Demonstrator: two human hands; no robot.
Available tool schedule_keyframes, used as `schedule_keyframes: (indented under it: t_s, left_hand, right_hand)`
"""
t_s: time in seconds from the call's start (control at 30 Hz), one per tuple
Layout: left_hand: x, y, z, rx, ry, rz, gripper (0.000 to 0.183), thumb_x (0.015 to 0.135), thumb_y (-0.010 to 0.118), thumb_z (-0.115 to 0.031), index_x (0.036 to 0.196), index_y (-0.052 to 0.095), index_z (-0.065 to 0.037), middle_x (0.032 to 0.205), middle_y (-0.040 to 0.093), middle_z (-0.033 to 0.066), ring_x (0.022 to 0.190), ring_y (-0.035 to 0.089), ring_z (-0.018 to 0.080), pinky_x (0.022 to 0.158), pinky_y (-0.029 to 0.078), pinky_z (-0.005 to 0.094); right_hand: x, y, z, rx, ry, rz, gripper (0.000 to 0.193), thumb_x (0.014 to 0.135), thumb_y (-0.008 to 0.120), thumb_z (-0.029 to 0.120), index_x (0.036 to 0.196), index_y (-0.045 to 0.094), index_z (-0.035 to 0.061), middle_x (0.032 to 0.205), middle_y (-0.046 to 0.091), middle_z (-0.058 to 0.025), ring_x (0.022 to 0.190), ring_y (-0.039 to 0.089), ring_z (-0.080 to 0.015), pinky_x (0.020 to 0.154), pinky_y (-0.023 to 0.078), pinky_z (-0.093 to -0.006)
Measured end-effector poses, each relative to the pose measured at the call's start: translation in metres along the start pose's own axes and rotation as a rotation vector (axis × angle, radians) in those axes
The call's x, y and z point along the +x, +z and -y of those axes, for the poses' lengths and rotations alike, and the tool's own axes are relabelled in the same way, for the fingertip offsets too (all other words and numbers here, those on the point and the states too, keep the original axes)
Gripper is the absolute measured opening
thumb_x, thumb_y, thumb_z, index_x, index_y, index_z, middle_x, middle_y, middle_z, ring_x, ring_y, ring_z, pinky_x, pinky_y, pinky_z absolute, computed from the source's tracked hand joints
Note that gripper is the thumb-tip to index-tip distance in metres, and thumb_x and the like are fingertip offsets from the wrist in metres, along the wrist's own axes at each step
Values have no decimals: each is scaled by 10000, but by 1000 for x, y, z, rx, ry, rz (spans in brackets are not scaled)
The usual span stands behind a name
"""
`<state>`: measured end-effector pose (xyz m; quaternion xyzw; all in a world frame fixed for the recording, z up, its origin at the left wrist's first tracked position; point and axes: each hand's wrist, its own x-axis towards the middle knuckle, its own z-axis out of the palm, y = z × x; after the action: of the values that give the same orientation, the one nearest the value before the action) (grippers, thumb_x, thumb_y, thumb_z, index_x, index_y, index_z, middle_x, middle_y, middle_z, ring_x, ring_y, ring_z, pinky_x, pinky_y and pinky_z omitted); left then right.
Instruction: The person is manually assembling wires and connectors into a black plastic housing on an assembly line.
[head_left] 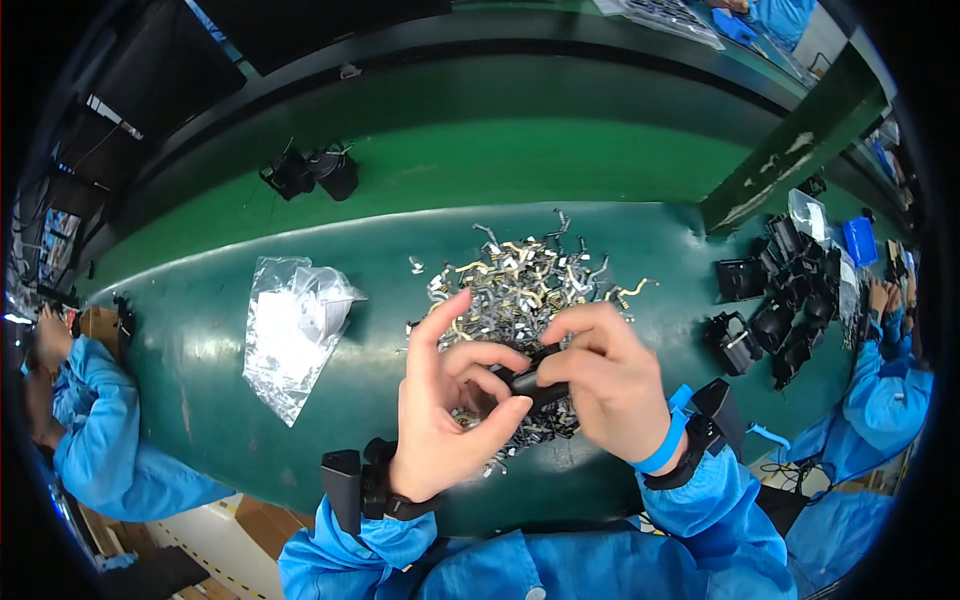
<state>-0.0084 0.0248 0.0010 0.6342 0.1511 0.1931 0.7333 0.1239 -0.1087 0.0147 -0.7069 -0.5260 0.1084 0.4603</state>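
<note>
Over a heap of short wire leads with small connectors [525, 285], my two hands meet at a small black plastic part [545, 392]. My left hand [445, 410] has its index finger raised, while its curled fingers and thumb close round the near end of the part. Bent fingers of my right hand [612, 385] pinch the same part from the right. Much of it is hidden by the fingers, so its exact kind is unclear. Each wrist wears a black strapped device, and the right one also a blue band [665, 440].
A clear plastic bag with white contents [295, 325] lies left of the heap. Several black plastic housings [785, 290] are piled on the right, near a green post [800, 140]. Two black housings [312, 172] sit at the back. Co-workers in blue sleeves [105, 430] work at both sides.
</note>
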Motion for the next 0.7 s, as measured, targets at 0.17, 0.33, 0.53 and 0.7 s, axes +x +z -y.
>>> schedule_keyframes:
  t_s: [0.17,0.33,0.53,0.7]
  left_hand:
    - [-6,-1,-1,-38,93,-37,874,793,647,45,1462,91,-37,1088,591,195,842,635,162,730,509,268]
    - [-8,-1,12,59,281,82,943,803,698,-59,1461,23,-29,1176,542,261,940,639,253,811,533,360]
    - [-4,-7,10,311,506,90,736,888,626,-407,1409,269,-30,1185,510,309,898,655,324,737,556,381]
    - [-1,-9,13,-12,378,46,668,942,322,-645,1355,470,-142,1461,306,190,1326,347,288,1069,277,414]
  right_hand:
    - [2,5,-1,53,-21,-191,501,756,592,-115,1235,579,32,1101,544,-170,932,605,-292,804,498,-329]
    - [-3,14,-2,88,23,-17,880,647,808,62,1384,334,-9,1265,469,-227,1166,481,-395,990,412,-443]
    - [-8,18,-12,106,73,-142,879,594,821,28,1336,350,10,1289,427,-210,1176,452,-385,1001,406,-440]
    - [-11,24,-17,254,168,-245,868,594,802,28,1320,326,17,1264,400,-204,1161,452,-352,1005,378,-437]
